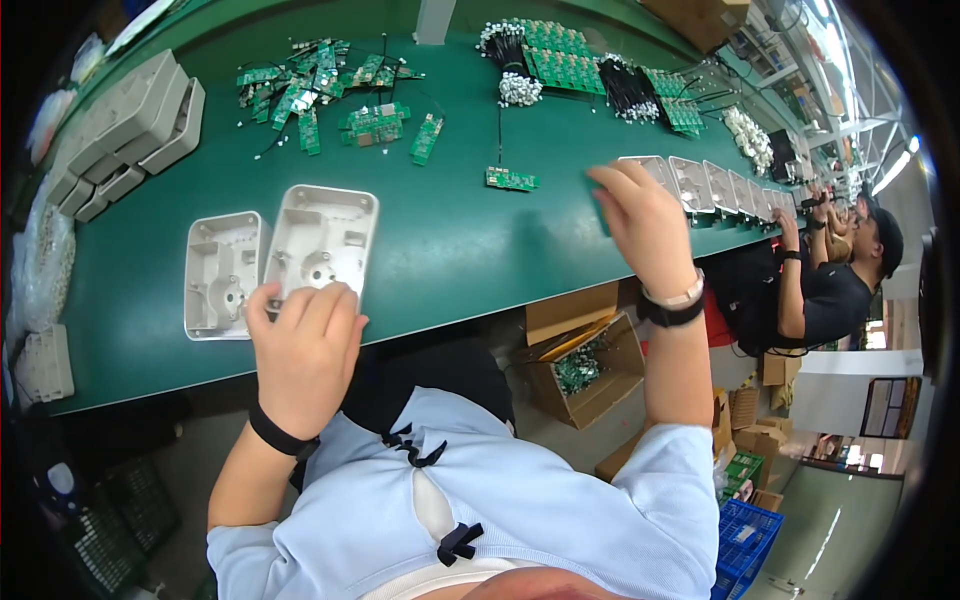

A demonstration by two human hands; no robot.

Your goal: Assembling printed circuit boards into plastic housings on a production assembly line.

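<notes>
My left hand (308,345) is closed on the near edge of a white plastic housing (325,222), an open shallow shell with inner ribs and a round hole. This shell leans over the side of a second white housing (210,265) to its left. My right hand (643,228) hovers above the table's right part, its fingers loosely bent and apart, slightly blurred, with nothing visible in them. A single green circuit board (512,180) with a black wire lies to the left of that hand.
Loose circuit boards (300,90) are heaped at the back left; boards (565,65) and black cable bundles (628,88) lie farther right. Stacked housings (130,120) stand left. A row of housings (690,185) runs right, toward a co-worker (840,290). A carton (590,370) stands below the table edge.
</notes>
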